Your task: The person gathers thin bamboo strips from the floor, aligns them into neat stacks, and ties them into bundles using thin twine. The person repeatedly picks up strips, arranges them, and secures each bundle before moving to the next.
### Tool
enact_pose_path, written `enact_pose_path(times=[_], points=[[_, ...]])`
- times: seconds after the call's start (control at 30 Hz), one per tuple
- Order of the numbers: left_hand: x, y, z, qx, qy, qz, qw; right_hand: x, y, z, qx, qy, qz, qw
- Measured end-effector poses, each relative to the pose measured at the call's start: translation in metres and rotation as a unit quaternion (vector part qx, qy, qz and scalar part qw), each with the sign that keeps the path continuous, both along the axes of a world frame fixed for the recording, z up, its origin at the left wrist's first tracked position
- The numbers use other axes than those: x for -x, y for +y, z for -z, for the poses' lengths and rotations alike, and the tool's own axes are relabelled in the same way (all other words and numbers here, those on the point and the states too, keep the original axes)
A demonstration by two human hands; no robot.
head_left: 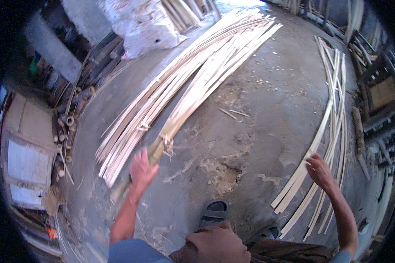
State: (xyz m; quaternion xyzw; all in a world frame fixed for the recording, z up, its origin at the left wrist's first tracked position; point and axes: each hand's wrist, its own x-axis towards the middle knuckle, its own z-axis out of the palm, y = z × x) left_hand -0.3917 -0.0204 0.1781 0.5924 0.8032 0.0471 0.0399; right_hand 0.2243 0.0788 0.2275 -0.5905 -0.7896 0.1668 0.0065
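Note:
My left hand (143,170) is on the near end of a tied bamboo bundle (180,107), its fingers curled over the greenish outer side. A tie (166,143) goes round this bundle just beyond my fingers, and its pale strips fan out away from me. My right hand (321,172) is closed on pale bamboo strips (318,139) in the loose spread on the right. How many strips it grips, I cannot tell. Beside the left bundle lies another long heap of split bamboo strips (147,103), with a tie (143,126) near its close end.
Two short slivers (232,113) and scattered chips lie on the concrete floor (250,144). Round bamboo poles (68,120) are stacked at the left wall. A large white sack (138,28) stands at the back. A wooden rack (384,140) lines the right. My sandalled foot (214,212) is below.

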Motion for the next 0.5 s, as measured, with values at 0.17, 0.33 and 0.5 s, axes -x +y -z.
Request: enact_pose_path(times=[0.17, 0.33, 0.5], points=[[-0.077, -0.097, 0.005, 0.029, -0.118, -0.056, 0.991, 0.141, 0.066, 0.099, 0.059, 0.176, -0.107, 0.977], [-0.134, -0.165, 0.006, 0.186, -0.207, -0.118, 0.953, 0.287, 0.071, 0.165, 0.257, 0.609, 0.205, 0.722], [-0.12, -0.2, -0.009, 0.259, -0.249, -0.167, 0.918, 0.358, 0.032, 0.14, 0.373, 0.842, 0.175, 0.348]])
